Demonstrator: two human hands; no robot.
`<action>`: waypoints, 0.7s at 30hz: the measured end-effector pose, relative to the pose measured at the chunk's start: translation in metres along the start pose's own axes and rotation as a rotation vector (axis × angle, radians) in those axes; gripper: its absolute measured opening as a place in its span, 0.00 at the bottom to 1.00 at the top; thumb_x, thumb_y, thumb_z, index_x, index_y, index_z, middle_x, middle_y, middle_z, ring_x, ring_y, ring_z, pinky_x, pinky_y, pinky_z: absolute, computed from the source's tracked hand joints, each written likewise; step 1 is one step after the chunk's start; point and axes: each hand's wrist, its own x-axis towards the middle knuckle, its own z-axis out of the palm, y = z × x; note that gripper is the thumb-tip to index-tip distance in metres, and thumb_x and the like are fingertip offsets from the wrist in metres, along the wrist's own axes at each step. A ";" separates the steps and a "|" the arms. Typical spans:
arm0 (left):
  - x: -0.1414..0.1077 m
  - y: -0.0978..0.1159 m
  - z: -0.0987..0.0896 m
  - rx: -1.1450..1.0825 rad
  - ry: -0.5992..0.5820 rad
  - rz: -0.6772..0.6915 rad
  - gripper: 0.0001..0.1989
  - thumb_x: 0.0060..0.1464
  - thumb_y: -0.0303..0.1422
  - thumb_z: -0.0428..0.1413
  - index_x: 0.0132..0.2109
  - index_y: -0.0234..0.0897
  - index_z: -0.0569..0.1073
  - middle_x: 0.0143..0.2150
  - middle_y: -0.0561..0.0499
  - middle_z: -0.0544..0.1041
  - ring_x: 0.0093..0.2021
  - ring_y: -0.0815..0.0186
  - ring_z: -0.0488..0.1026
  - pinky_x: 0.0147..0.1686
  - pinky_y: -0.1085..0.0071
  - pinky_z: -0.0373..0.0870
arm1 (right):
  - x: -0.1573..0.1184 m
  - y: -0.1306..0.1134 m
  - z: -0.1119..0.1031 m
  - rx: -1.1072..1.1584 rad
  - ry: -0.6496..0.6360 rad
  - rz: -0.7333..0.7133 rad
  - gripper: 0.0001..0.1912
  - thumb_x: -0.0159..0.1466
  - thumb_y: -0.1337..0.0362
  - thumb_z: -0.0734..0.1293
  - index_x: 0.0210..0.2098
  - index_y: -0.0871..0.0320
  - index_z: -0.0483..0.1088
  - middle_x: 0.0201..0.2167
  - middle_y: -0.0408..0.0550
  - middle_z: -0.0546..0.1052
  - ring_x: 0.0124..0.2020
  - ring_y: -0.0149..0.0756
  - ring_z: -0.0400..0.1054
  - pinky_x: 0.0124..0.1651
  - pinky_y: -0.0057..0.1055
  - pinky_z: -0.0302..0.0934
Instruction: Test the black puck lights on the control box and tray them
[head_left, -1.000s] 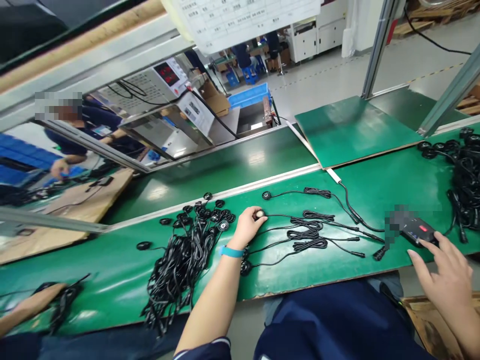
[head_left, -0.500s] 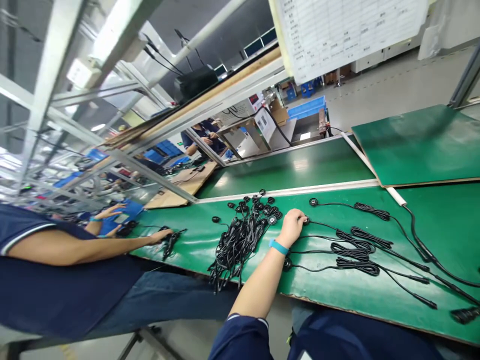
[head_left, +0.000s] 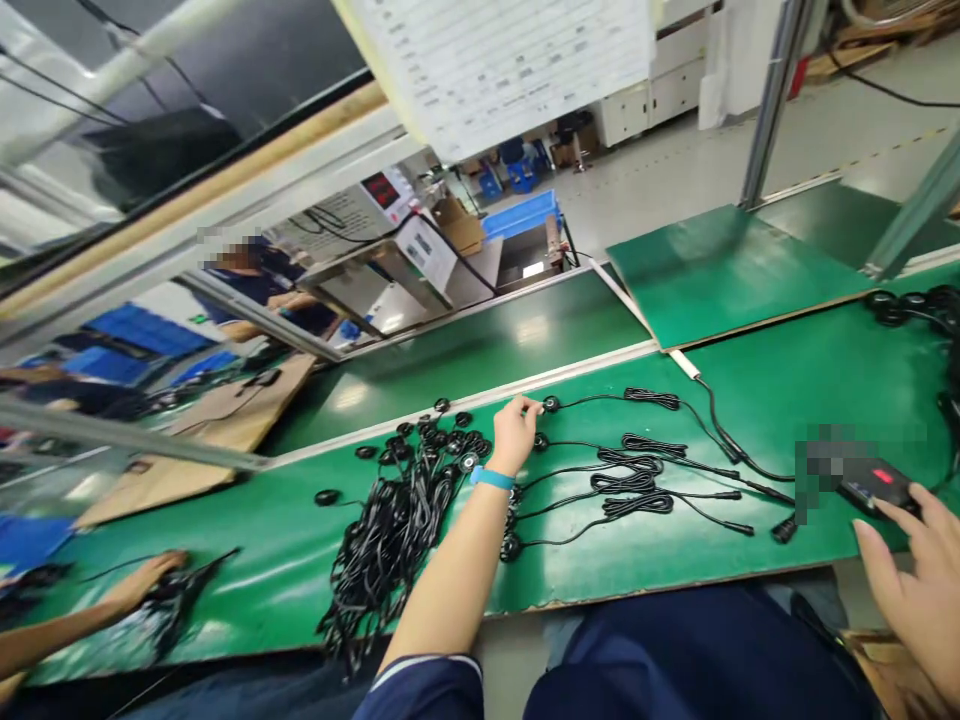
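Observation:
My left hand (head_left: 516,432), with a blue band at the wrist, has its fingers pinched at the edge of a round black cable head (head_left: 551,403). That head's cable runs right to a coiled bundle (head_left: 652,399). Below it lie several similar coiled cables (head_left: 637,503), their round heads to the left, some partly hidden by my wrist. My right hand (head_left: 919,570) is open, fingers spread, with fingertips at a black box (head_left: 885,485) with a red display. Part of that box is blurred out. A black cable connector (head_left: 784,528) lies left of it.
A tangled pile of black cables (head_left: 397,520) lies left of my forearm. Farther left, a co-worker's hand (head_left: 161,575) rests on another cable. A raised green board (head_left: 735,275) stands at the back right. More black cables (head_left: 926,305) lie at the far right. A printed sheet (head_left: 510,70) hangs above.
My view has turned right. My left hand has gone from the second cable's round head to the farthest one. My right hand and the black box have come into view.

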 end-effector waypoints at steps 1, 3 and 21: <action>0.007 -0.001 0.006 0.002 -0.008 0.009 0.10 0.61 0.38 0.55 0.34 0.40 0.76 0.35 0.48 0.81 0.37 0.60 0.75 0.44 0.65 0.68 | 0.000 0.001 0.001 0.032 -0.005 -0.008 0.20 0.68 0.47 0.64 0.53 0.50 0.74 0.64 0.51 0.71 0.60 0.53 0.70 0.59 0.46 0.66; 0.018 -0.002 0.015 0.011 -0.019 0.017 0.10 0.60 0.39 0.56 0.33 0.40 0.77 0.36 0.48 0.82 0.39 0.58 0.75 0.46 0.64 0.68 | 0.000 -0.001 0.003 0.084 -0.009 -0.002 0.20 0.69 0.49 0.63 0.54 0.52 0.72 0.66 0.54 0.69 0.62 0.56 0.68 0.61 0.48 0.63; 0.026 -0.014 0.013 0.120 -0.150 -0.097 0.18 0.53 0.48 0.54 0.37 0.38 0.76 0.32 0.47 0.80 0.38 0.54 0.77 0.46 0.56 0.72 | 0.017 -0.050 -0.024 0.271 -0.009 0.112 0.17 0.67 0.61 0.70 0.55 0.54 0.72 0.64 0.56 0.71 0.63 0.53 0.66 0.64 0.52 0.60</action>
